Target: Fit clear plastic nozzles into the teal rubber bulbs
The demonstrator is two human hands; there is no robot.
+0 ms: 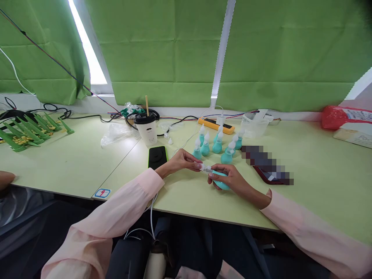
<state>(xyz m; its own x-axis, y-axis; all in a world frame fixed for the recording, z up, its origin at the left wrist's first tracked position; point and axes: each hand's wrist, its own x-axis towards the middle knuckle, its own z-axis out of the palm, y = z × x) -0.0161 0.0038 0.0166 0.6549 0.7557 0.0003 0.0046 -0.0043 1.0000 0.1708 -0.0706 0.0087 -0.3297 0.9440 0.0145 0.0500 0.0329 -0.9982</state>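
My right hand [228, 177] is wrapped round a teal bulb [221, 181], held on its side with its clear neck toward the left. The fingers of my left hand [183, 162] pinch a small whitish translucent tip [201, 166] at the neck of that bulb. Whether tip and neck are joined is too small to tell. Just beyond my hands, several teal bulbs with white pointed tips [217, 145] stand upright in a loose group on the pale green table [186, 195].
A black phone [157, 157] lies left of the bulbs, behind it a lidded cup [146, 130] with a straw. Further back are a yellow-orange device [216, 125] and a clear container [255, 124]. A dark red case [266, 176] lies right. A person's arm [6, 179] rests far left.
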